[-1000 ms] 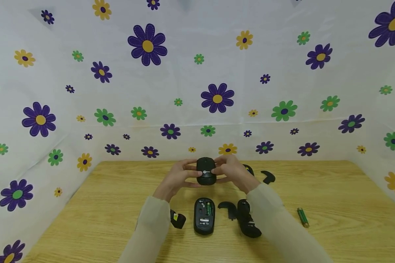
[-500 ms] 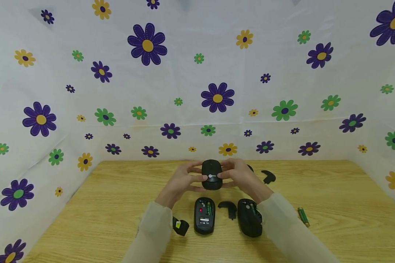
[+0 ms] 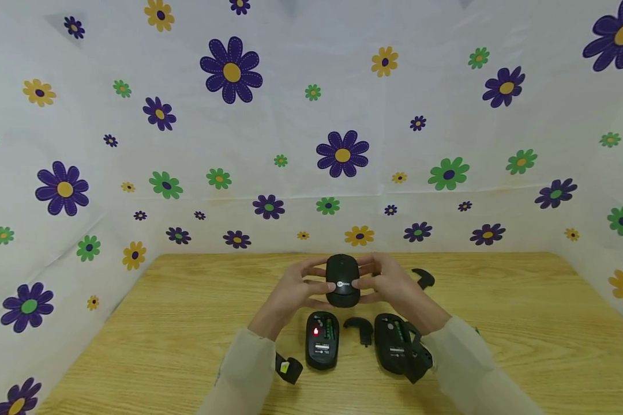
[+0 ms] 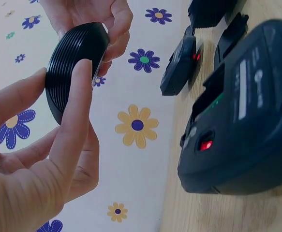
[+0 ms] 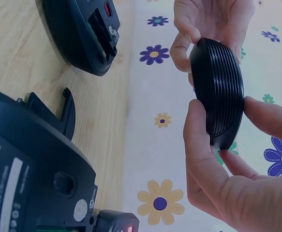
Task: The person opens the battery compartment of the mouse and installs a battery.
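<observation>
Both hands hold a black computer mouse (image 3: pixel 342 279) raised over the table, its logo facing me. My left hand (image 3: pixel 295 288) grips its left side, thumb on the top and fingers along the edge. From the other side my right hand (image 3: pixel 389 280) grips it the same way. The wrist views show the mouse's ribbed side (image 4: pixel 75 58) between the fingertips. Below lies an upturned mouse (image 3: pixel 322 358) with a red light and a battery in its open compartment. A second upturned mouse (image 3: pixel 389 354), also holding a battery, lies to its right, partly behind the right wrist camera.
A loose battery cover (image 3: pixel 362 328) lies between the two upturned mice, and another cover (image 3: pixel 424 278) lies at the back right. A green battery (image 3: pixel 476 330) barely shows past the right sleeve. In the right wrist view a black object (image 5: pixel 116 221) glows red near the table's back.
Both hands have moved right and slightly nearer with the held mouse. The left upturned mouse's red light now shows. The right sleeve has swung outward, covering most of the loose battery.
</observation>
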`<state>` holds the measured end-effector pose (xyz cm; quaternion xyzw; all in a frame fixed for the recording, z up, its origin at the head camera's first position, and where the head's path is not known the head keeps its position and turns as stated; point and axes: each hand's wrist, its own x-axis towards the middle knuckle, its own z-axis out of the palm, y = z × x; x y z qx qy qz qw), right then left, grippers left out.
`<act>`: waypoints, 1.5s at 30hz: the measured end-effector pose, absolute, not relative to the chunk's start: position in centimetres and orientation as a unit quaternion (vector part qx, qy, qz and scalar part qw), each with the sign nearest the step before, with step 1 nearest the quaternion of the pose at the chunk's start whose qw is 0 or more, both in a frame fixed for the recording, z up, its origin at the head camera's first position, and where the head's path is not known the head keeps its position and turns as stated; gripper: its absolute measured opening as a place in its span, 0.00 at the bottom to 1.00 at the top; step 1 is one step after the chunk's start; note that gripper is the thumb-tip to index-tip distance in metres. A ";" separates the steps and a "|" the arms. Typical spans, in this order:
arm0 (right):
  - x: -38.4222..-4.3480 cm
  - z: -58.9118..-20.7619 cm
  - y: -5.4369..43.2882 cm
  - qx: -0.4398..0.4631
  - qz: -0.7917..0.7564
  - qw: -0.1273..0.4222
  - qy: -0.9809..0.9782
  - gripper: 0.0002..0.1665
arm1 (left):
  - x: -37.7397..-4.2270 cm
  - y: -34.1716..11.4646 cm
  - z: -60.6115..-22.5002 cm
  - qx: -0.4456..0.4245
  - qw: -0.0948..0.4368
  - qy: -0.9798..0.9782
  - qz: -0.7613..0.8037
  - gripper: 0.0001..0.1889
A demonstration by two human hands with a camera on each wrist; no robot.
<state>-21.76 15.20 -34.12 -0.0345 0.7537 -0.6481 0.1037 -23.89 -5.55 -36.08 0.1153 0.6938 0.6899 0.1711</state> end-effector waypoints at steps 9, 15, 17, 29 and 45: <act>-20.7 -34.0 16.0 -0.050 -0.655 0.100 0.747 0.31 | -22.8 -5.0 -35.6 0.121 0.164 0.701 0.684 0.33; -20.0 -33.9 16.4 -0.053 -0.654 0.099 0.748 0.31 | -22.1 -4.8 -35.5 0.134 0.163 0.699 0.684 0.33; -19.7 -33.9 16.5 -0.053 -0.656 0.101 0.746 0.33 | -21.9 -4.8 -35.5 0.137 0.166 0.694 0.687 0.33; -18.1 -34.2 17.4 -0.076 -0.664 0.104 0.737 0.34 | -20.3 -4.5 -35.6 0.141 0.175 0.677 0.701 0.33; -16.2 -34.5 18.1 -0.067 -0.665 0.109 0.736 0.36 | -18.6 -4.1 -35.5 0.154 0.180 0.666 0.707 0.32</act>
